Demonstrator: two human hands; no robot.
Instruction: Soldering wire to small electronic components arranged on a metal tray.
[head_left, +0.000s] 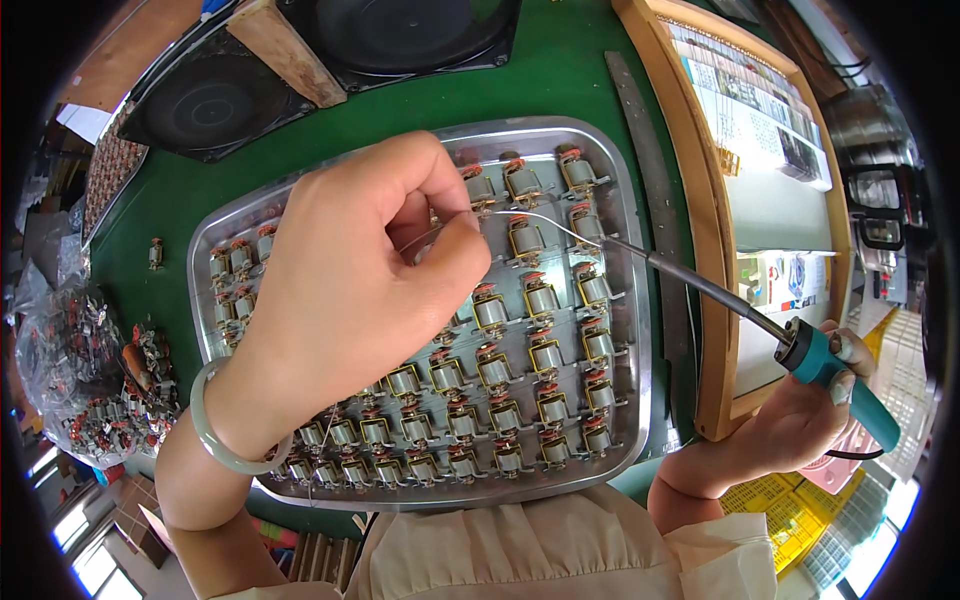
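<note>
My left hand [385,250] hovers over a metal tray [640,430], thumb and forefinger pinched on a thin solder wire [545,217]. The wire curves rightward out of the pinch to the tip of a soldering iron [725,297]. My right hand [810,415], beyond the tray's right side, grips the iron's teal handle. Its tip is close to a small silver component [585,218] in the upper right of the tray; I cannot tell whether they touch. Rows of similar components with yellowish frames and reddish tops fill the tray, partly hidden by my left hand and forearm.
A wooden-framed panel [710,220] stands right of the tray, beside a dark metal strip [650,170]. Two black square fans [215,100] lie at the back. Left are a plastic bag of loose parts [75,350] and one component [155,253] on the green tabletop [150,205].
</note>
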